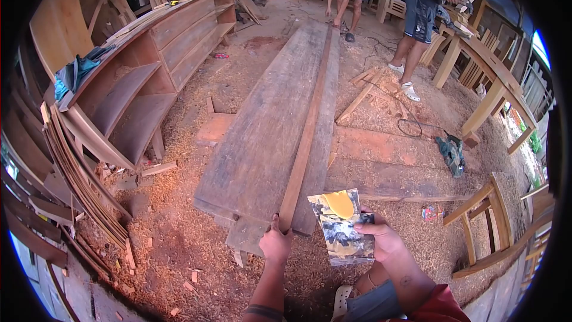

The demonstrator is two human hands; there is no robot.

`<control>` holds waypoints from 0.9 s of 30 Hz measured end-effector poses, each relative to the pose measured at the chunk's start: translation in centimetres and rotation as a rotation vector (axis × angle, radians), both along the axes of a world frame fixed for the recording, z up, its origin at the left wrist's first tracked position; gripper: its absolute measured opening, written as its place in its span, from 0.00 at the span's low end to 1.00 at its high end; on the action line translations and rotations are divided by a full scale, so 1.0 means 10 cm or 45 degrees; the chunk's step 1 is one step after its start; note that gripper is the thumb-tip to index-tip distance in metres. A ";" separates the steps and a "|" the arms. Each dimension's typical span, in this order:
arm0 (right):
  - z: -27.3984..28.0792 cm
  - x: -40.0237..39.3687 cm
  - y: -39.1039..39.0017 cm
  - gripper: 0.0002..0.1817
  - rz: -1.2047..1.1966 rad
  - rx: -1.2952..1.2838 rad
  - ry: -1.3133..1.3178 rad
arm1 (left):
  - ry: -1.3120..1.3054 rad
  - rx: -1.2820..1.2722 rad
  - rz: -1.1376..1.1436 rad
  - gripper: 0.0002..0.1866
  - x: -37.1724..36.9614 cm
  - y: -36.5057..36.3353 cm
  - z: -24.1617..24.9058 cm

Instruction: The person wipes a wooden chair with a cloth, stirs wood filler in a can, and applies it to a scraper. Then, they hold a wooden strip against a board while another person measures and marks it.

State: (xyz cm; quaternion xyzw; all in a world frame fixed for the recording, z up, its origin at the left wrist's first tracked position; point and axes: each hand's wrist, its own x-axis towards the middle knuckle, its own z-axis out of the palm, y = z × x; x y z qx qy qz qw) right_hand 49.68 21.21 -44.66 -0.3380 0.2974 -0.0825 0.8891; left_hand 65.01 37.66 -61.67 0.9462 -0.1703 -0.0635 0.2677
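nearest, at six o'clock, left hand (276,243) with fingers closed around the near end of the long wood strip (307,130). looks stiff, but maybe wobbly from being so long; best held at both ends. at five o'clock, right hand (381,237) with fingers pinching a smeared flat card (348,235); probably light, best held by the edge, clear of the yellow blob (340,204), maybe wet and slippery. under the strip, wide wood board (260,137), likely heavy. far off, toward one o'clock, another person's hand (336,22) by the strip's far end.
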 end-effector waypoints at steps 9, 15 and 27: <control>0.01 0.00 0.00 0.36 0.001 0.003 0.007 | 0.010 -0.003 0.009 0.34 0.00 0.00 0.03; 0.04 0.00 0.02 0.39 -0.045 -0.004 0.048 | 0.044 -0.007 0.029 0.35 0.00 -0.01 0.05; 0.09 0.02 0.04 0.37 -0.044 -0.030 0.082 | 0.043 -0.014 0.033 0.34 0.00 -0.02 0.07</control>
